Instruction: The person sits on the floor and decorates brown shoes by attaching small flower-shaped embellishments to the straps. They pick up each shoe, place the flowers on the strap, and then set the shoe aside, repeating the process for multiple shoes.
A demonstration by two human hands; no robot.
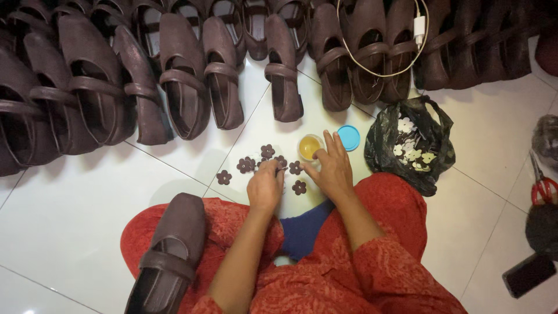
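Red-clothed lap first, nearest us, with one brown shoe resting on our left knee, strap up. Next in size, the white tile floor, then rows of matching brown shoes lined up along the far side, a white cable looped over some. Black bag sits to the right, open, holding pale flower cutouts. Scissors with red handles and a dark phone lie at the far right edge.

Our left hand is curled nearly closed, fingertips pinched on what looks like a thin tool or a small piece; too small to tell which. Our right hand is spread open, fingers touching the rim of the small jar of yellow liquid, holding nothing. Blue lid lies just beside the jar. Brown flowers are scattered on the floor around the left hand, one apart at the left.

We judge this step goes best with the jar steadied so it doesn't tip, only a small dab taken, and one flower handled at a time, clear of the others.
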